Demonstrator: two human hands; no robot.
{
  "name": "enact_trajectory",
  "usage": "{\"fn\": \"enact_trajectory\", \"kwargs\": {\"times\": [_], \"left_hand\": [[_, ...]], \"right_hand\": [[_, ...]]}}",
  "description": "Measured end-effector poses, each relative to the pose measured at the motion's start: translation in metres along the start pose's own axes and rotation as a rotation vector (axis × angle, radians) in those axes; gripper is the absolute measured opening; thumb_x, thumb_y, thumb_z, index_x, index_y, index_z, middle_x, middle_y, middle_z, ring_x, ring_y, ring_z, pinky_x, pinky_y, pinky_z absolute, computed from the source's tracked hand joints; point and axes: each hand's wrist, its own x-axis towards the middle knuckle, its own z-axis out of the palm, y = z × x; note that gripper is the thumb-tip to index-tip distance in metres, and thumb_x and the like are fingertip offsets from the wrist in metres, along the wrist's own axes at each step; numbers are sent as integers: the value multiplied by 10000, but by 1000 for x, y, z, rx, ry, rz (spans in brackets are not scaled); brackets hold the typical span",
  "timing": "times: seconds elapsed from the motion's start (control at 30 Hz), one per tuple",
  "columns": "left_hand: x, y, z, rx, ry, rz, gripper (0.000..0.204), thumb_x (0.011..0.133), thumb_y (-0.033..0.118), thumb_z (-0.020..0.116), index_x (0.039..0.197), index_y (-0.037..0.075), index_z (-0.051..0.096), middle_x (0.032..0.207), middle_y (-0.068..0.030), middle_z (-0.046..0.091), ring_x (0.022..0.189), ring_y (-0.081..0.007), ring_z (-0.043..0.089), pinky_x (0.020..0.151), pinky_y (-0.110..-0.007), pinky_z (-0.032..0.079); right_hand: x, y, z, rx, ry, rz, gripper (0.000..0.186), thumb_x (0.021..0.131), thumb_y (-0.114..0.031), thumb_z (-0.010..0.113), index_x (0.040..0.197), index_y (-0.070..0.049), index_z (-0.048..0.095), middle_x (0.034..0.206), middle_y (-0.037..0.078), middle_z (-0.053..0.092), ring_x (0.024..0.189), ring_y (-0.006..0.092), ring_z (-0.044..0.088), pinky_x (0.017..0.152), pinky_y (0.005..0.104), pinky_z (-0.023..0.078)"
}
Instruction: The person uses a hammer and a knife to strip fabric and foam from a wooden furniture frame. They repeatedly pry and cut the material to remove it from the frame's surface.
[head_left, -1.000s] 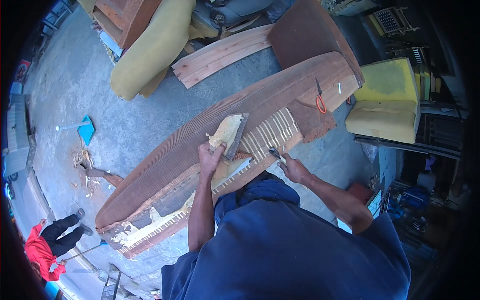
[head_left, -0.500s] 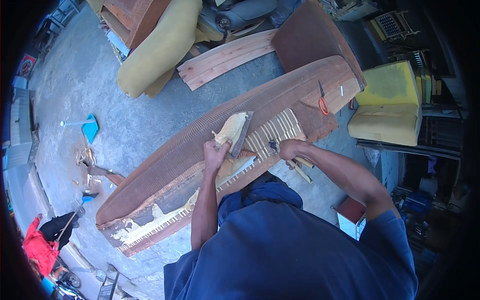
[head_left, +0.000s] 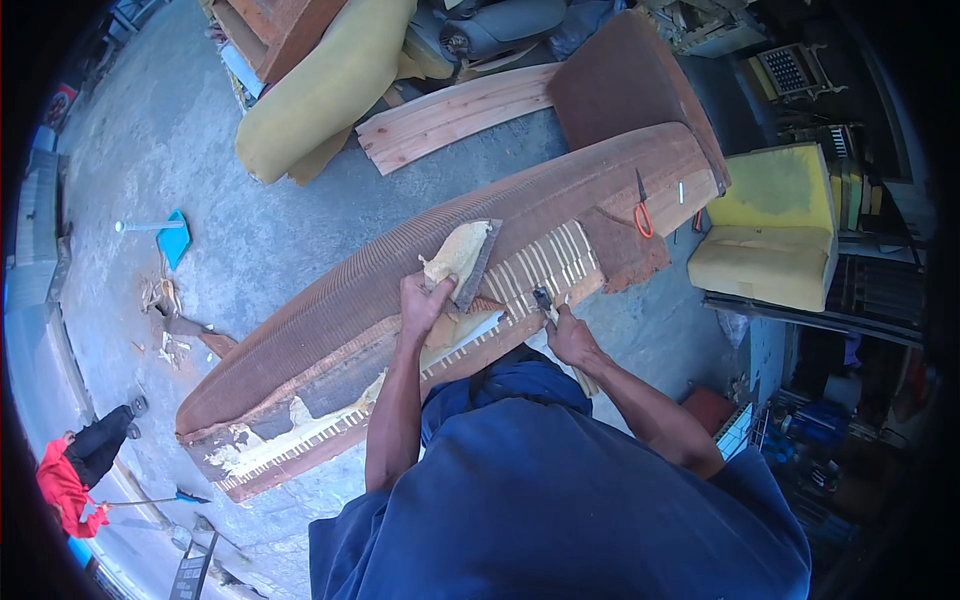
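Observation:
A long brown ribbed sofa part [head_left: 330,300] lies slantwise in front of me, with a row of pale straps [head_left: 545,262] bared along its near side. My left hand [head_left: 424,305] is closed on a folded-back flap of brown fabric with cream foam [head_left: 460,255] on it. Just right of the flap, my right hand [head_left: 570,336] grips pincers with a dark head [head_left: 542,296]; the head is at the near edge of the straps. Their handles are mostly hidden by that hand. White backing [head_left: 480,328] shows beneath the flap.
Orange-handled scissors [head_left: 643,215] and a small white stick [head_left: 682,192] lie on the sofa part's right end. A wooden board [head_left: 450,112] and yellow foam piece [head_left: 325,90] are beyond. A yellow seat [head_left: 770,225] stands right. Far left are a blue dustpan [head_left: 174,240] and a person in red [head_left: 65,490].
My right hand has turned and drawn slightly left and nearer me with the pincers, its elbow coming inward. The left hand keeps hold of the flap. The person in red has shifted their broom.

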Motion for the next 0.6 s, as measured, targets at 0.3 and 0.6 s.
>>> {"fn": "enact_trajectory", "kwargs": {"times": [0.3,0.6], "left_hand": [[3,-2,4,11,-9,-9,254,883,180,729,980,-50,775,824,-62,759,743,-102,657,682,-313,524],[6,-4,7,69,22,-5,246,870,183,737,967,-39,780,781,-67,752,718,-104,661,657,-322,520]], "right_hand": [[3,-14,-59,-28,-328,28,441,840,-65,540,1233,131,583,981,227,727,749,299,739,671,426,597],[30,-72,-70,-480,-470,139,283,920,-83,501,1030,136,643,879,229,731,736,294,758,601,426,591]]}}
